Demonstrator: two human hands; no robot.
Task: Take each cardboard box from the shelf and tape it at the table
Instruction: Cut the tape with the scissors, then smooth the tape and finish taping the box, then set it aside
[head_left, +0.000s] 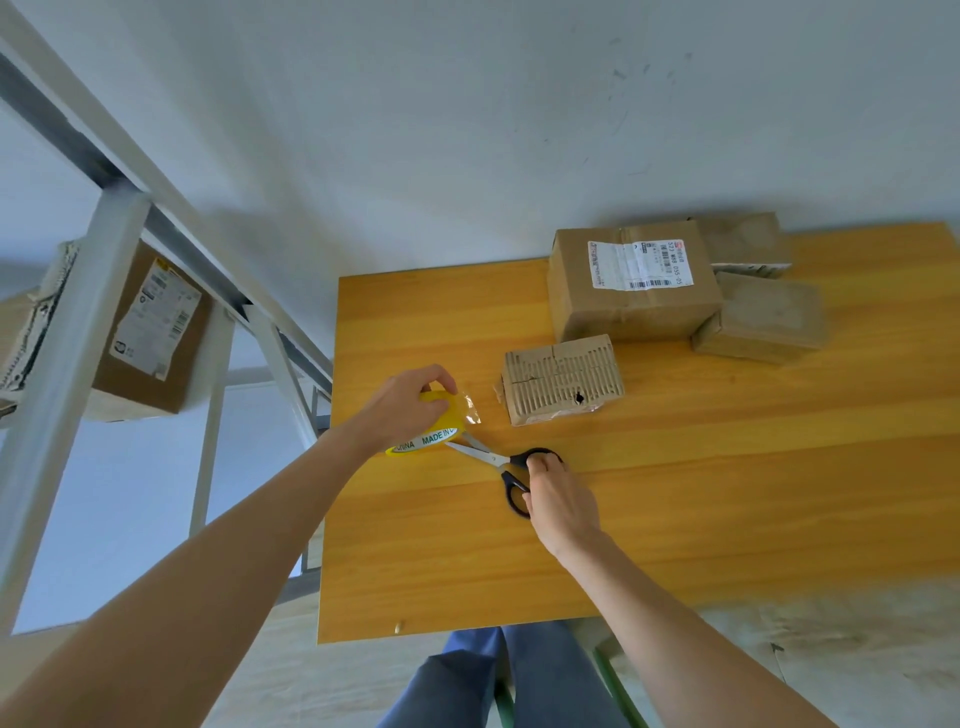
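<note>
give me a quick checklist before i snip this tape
1. Left hand grips the tape roll: ok.
2. Right hand holds the scissors by the handles: ok.
3. Blades open, pointing at the roll: ok.
4. Tape tail reaches the ridged box: not ok, there is a gap between them.
5. Left fingers out of the blades' path: cannot tell, they curl over the roll just above the blades.
6. Shelf emptied: not ok, a box on the shelf remains.
</note>
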